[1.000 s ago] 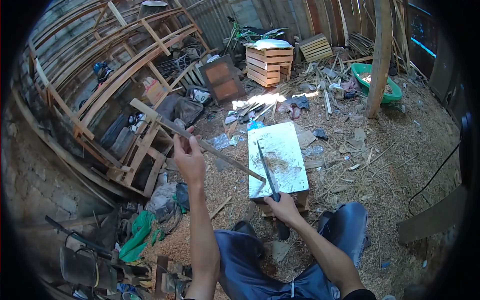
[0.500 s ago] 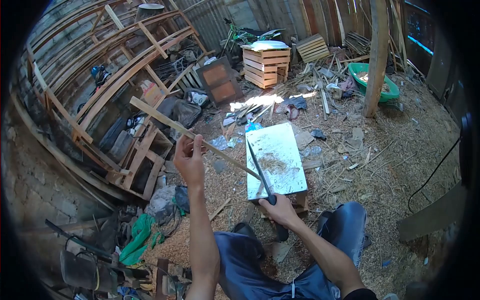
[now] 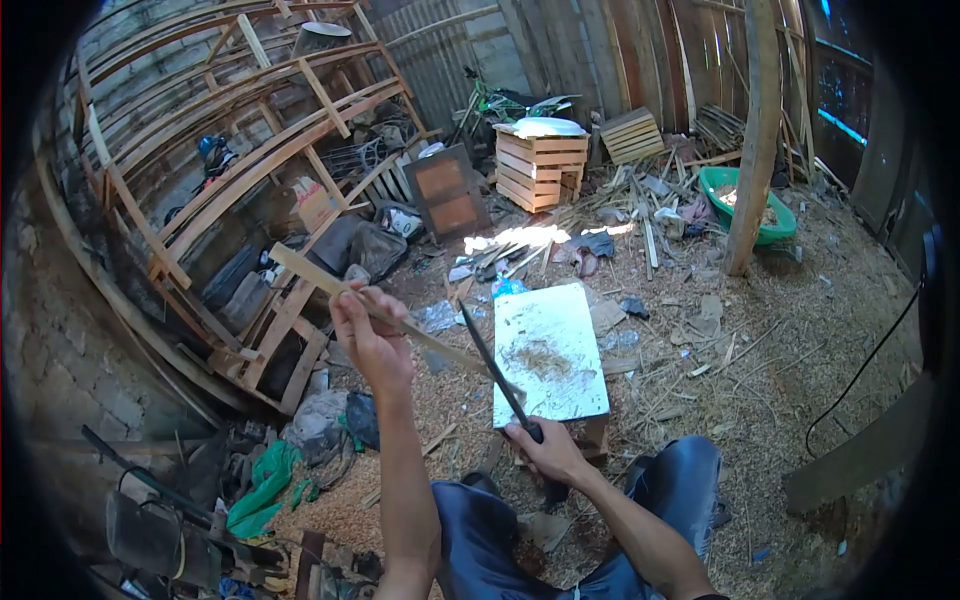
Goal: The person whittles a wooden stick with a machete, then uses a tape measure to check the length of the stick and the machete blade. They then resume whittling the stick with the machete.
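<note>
My left hand (image 3: 374, 342) is closed around a thin wooden strip (image 3: 303, 268), which slants down to the right toward the white-topped stand (image 3: 553, 317). In my right hand (image 3: 550, 452) is the dark handle of a machete (image 3: 487, 352), its long blade pointing up and to the left. The blade crosses the lower end of the strip near the stand's left edge. Shavings and dark scuffs mark the middle of the white top. Both hands are over my knees, close to the near side of the stand.
A wooden frame (image 3: 262, 155) leans along the left wall. Farther back are a slatted crate (image 3: 542, 168) and a framed panel (image 3: 447, 192). A green basin (image 3: 778, 231) stands behind a wooden post (image 3: 757, 140). Shavings and scraps cover the floor; a green cloth (image 3: 262, 490) lies at lower left.
The machete blade has swung left and now leans more steeply across the strip. My left hand has shifted slightly along with the strip, and the whole view has tilted up a little.
</note>
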{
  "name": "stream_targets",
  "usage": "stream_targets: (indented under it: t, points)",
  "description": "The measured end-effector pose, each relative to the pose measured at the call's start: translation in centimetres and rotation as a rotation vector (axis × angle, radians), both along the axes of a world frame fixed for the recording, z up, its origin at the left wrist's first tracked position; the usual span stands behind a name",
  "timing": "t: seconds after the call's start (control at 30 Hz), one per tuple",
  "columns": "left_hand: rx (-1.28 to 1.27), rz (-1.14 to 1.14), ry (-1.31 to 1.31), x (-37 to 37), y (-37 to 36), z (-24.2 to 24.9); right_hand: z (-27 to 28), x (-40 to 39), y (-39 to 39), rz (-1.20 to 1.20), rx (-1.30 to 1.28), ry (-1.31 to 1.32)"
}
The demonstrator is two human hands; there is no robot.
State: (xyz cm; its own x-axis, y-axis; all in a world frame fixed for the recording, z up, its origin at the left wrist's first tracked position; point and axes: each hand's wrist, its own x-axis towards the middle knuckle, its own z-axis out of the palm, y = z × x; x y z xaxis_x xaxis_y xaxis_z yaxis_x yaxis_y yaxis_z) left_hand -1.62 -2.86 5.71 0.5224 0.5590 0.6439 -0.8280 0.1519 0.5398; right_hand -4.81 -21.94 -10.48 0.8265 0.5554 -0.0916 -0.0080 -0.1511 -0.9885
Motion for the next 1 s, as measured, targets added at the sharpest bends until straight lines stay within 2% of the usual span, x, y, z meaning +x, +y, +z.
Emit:
stream_targets:
  t: [0.13,0.23,0.37,0.4,0.5,0.57,0.63,0.73,0.8,0.9,0.93,0.97,1.0]
  points:
    - [0.01,-0.074,-0.01,0.0,0.5,-0.4,1.0,0.2,0.0,0.045,0.147,0.077]
    - [0.004,-0.103,-0.017,0.8,-0.4,-0.4,4.6,0.3,0.9,0.083,0.257,-0.031]
    - [0.053,-0.136,-0.005,0.5,-1.8,-0.3,8.1,-0.4,2.4,-0.056,0.391,-0.158]
    - [0.05,-0.131,-0.024,0.5,-2.1,-0.3,7.5,-0.4,3.0,-0.087,0.422,-0.129]
    - [0.031,-0.067,-0.057,0.7,-2.6,-0.9,4.5,0.4,3.6,-0.05,0.242,0.281]
    - [0.048,-0.107,-0.051,0.2,-2.2,-1.0,3.3,0.6,3.5,-0.085,0.316,0.403]
    - [0.091,-0.118,-0.05,0.1,-2.1,-0.9,5.0,0.3,3.0,-0.09,0.378,0.412]
    - [0.063,-0.13,-0.046,-0.2,-2.0,-0.7,8.1,-0.1,2.3,-0.11,0.556,0.235]
    - [0.054,-0.141,-0.05,0.0,-1.2,-0.9,8.3,-0.3,2.3,-0.128,0.643,0.143]
    - [0.006,-0.072,-0.01,0.7,-1.7,-1.0,5.2,0.0,3.7,-0.118,0.436,0.193]
    - [-0.018,-0.031,0.008,0.9,-2.1,-1.0,4.6,0.3,4.0,-0.062,0.331,0.368]
    - [-0.016,-0.071,-0.019,0.8,-1.9,-1.0,4.3,0.3,3.6,0.005,0.384,0.46]
    - [-0.009,-0.112,-0.045,0.4,-1.0,-0.7,4.6,0.0,3.6,-0.043,0.271,0.29]
